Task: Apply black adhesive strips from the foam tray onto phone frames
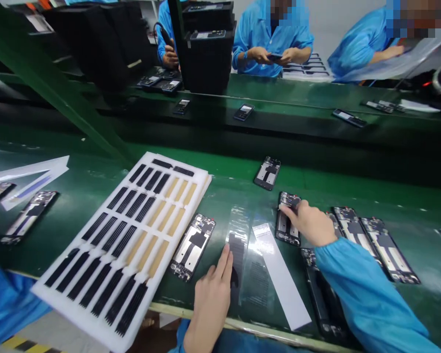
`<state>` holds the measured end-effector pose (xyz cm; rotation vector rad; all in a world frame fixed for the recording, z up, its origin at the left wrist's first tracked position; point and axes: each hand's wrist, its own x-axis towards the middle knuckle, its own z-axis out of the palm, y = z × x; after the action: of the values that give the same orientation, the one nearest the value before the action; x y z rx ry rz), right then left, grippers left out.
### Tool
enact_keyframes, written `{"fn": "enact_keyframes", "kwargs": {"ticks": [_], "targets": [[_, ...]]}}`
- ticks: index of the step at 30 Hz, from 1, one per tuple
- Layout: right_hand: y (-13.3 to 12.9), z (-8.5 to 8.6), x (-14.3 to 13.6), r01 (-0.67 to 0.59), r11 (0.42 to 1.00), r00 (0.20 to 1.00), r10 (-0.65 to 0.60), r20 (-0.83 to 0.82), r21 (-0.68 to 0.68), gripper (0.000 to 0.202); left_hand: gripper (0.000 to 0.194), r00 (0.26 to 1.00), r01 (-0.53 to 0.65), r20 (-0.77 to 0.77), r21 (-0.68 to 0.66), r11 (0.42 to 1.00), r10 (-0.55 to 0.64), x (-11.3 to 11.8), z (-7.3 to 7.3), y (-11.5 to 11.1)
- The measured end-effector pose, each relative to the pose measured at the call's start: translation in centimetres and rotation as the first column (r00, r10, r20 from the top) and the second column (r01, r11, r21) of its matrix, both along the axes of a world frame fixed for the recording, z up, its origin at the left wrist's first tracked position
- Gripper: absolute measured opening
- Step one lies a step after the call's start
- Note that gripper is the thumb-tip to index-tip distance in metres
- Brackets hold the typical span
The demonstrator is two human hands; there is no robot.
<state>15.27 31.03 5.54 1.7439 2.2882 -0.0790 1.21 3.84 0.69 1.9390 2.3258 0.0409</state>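
- A person's two bare hands work over a dark green bench, seen from above.
- The right hand, in a light blue sleeve, reaches onto an opened black phone body with a silvery inner plate. Thumb and fingers are drawn in close over its upper part; whether they pinch anything cannot be told.
- That phone lies flat, right of centre on the bench.
- The left hand is palm down, its fingers extended side by side, the tips on a clear plastic film bearing dark strips.
- Between the film and the right sleeve, a long white paper strip lies at a slant.
- Left of the left hand, another opened phone lies just beside a large white foam tray, whose slots show black strips and tan patches. The tray juts over the bench's near edge.
- One more opened phone lies farther back; others lie to the right, partly behind the sleeve.
- Across the bench, co-workers wear light blue; one holds a dark phone in both hands, near tall black stacked trays.
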Motion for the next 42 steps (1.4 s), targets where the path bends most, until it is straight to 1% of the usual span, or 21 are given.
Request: {"fn": "enact_keyframes", "kwargs": {"ticks": [2, 3, 5, 7, 10, 13, 16, 19, 22, 24, 27, 29, 31, 33, 35, 37, 39, 40, 41, 42], "targets": [[-1.4, -0.9, 1.3, 0.063, 0.998, 0.998, -0.063, 0.005, 0.015, 0.060, 0.075, 1.000, 0.008, -0.003, -0.004, 1.000, -0.008, 0.1, 0.0, 0.1], [-1.6, -1.3, 1.7, 0.093, 0.996, 0.996, -0.093, -0.010, 0.011, 0.060, 0.074, 1.000, 0.011, -0.010, -0.006, 1.000, -0.011, 0.1, 0.0, 0.2], [-1.2, -2.0, 2.4, 0.157, 0.987, 0.985, -0.159, -0.061, -0.035, 0.057, 0.074, 1.000, 0.012, -0.026, -0.007, 1.000, -0.012, 0.1, -0.1, 0.3], [-0.4, -2.7, 3.0, 0.194, 0.976, 0.972, -0.205, -0.114, -0.101, 0.053, 0.074, 0.999, 0.010, -0.035, -0.002, 1.000, -0.010, 0.2, -0.2, 0.3], [0.7, -3.5, 4.0, 0.187, 0.970, 0.965, -0.211, -0.157, -0.156, 0.045, 0.074, 0.999, -0.005, -0.035, 0.013, 1.000, 0.005, 0.4, -0.7, 0.2], [1.1, -4.1, 4.7, 0.169, 0.973, 0.964, -0.196, -0.178, -0.156, 0.041, 0.075, 0.998, -0.056, -0.013, 0.050, 0.997, 0.057, 0.9, -1.2, 0.0], [1.3, -4.1, 4.7, 0.138, 0.980, 0.965, -0.165, -0.201, -0.140, 0.038, 0.076, 0.996, -0.089, 0.009, 0.076, 0.993, 0.089, 1.2, -1.4, -0.1], [1.6, -3.7, 4.5, 0.093, 0.989, 0.966, -0.118, -0.232, -0.118, 0.037, 0.074, 0.996, -0.094, 0.004, 0.095, 0.991, 0.094, 1.3, -1.5, 0.0], [2.2, -2.8, 4.4, 0.033, 0.993, 0.962, -0.063, -0.267, -0.113, 0.036, 0.069, 0.995, -0.093, -0.008, 0.098, 0.991, 0.094, 1.2, -1.4, 0.1], [2.8, -1.8, 4.5, 0.003, 0.994, 0.958, -0.034, -0.284, -0.110, 0.036, 0.067, 0.995, -0.096, -0.019, 0.085, 0.992, 0.098, 1.2, -1.3, 0.2], [3.5, 0.0, 4.9, -0.027, 0.995, 0.951, -0.004, -0.308, -0.096, 0.034, 0.068, 0.995, -0.096, -0.024, 0.082, 0.992, 0.099, 1.2, -1.2, 0.1], [3.2, 1.3, 5.3, -0.056, 0.994, 0.943, 0.020, -0.333, -0.098, 0.034, 0.071, 0.995, -0.102, -0.012, 0.082, 0.991, 0.104, 1.3, -1.3, 0.1], [1.9, 2.0, 5.8, -0.095, 0.990, 0.930, 0.049, -0.363, -0.108, 0.033, 0.073, 0.994, -0.113, 0.007, 0.077, 0.991, 0.113, 1.2, -1.4, 0.1], [-0.8, 1.9, 6.4, -0.164, 0.981, 0.896, 0.106, -0.431, -0.100, 0.032, 0.075, 0.993, -0.116, 0.027, 0.074, 0.991, 0.114, 1.2, -1.4, 0.1], [-4.2, 0.6, 7.2, -0.261, 0.963, 0.825, 0.182, -0.534, -0.075, 0.031, 0.076, 0.993, -0.117, 0.042, 0.083, 0.990, 0.114, 1.2, -1.3, 0.1], [-7.8, -1.4, 8.0, -0.331, 0.940, 0.771, 0.217, -0.599, -0.085, 0.031, 0.074, 0.992, -0.124, 0.052, 0.093, 0.988, 0.119, 1.2, -1.2, 0.1], [-10.5, -3.4, 8.9, -0.348, 0.930, 0.770, 0.211, -0.602, -0.120, 0.030, 0.071, 0.990, -0.131, 0.056, 0.089, 0.987, 0.126, 1.2, -1.0, 0.2], [-11.3, -4.1, 9.4, -0.337, 0.931, 0.780, 0.195, -0.594, -0.138, 0.029, 0.070, 0.990, -0.132, 0.054, 0.079, 0.988, 0.128, 1.3, -0.9, 0.2], [-11.9, -4.5, 9.7, -0.313, 0.938, 0.791, 0.169, -0.587, -0.151, 0.030, 0.068, 0.990, -0.132, 0.050, 0.065, 0.989, 0.128, 1.3, -0.8, 0.2], [-12.2, -4.4, 10.0, -0.282, 0.945, 0.798, 0.135, -0.587, -0.165, 0.031, 0.066, 0.991, -0.129, 0.042, 0.051, 0.990, 0.127, 1.2, -0.7, 0.3]]}}
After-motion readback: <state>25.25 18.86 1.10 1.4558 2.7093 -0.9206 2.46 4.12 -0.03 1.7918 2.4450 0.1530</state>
